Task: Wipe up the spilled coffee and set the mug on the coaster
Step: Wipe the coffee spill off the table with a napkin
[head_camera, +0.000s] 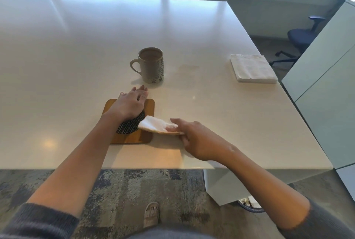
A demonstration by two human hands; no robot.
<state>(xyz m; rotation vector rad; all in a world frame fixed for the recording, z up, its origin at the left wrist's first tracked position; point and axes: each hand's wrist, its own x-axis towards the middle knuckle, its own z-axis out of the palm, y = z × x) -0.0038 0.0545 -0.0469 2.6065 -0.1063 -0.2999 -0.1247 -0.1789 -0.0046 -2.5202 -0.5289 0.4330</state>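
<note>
The right hand [194, 138] pinched a folded white napkin [153, 125] beside the square wooden coaster [148, 107]. The left hand [130, 104] lay flat, fingers together, over it. The patterned grey ceramic mug [151, 65] stood just beyond on the white table [76, 56].

No legible text, labels or numbers; mug [151, 65] bears leaf pattern only, no lettering

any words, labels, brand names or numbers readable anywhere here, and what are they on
None can be read.
mug: a printed leaf pattern only, no lettering.
coaster: a woven dark round pad on a wooden square, no label.
napkin stack: plain white, no print.
napkin in the right hand: plain apart from a brown stain.
slipper: markings too blurred to read.
</note>
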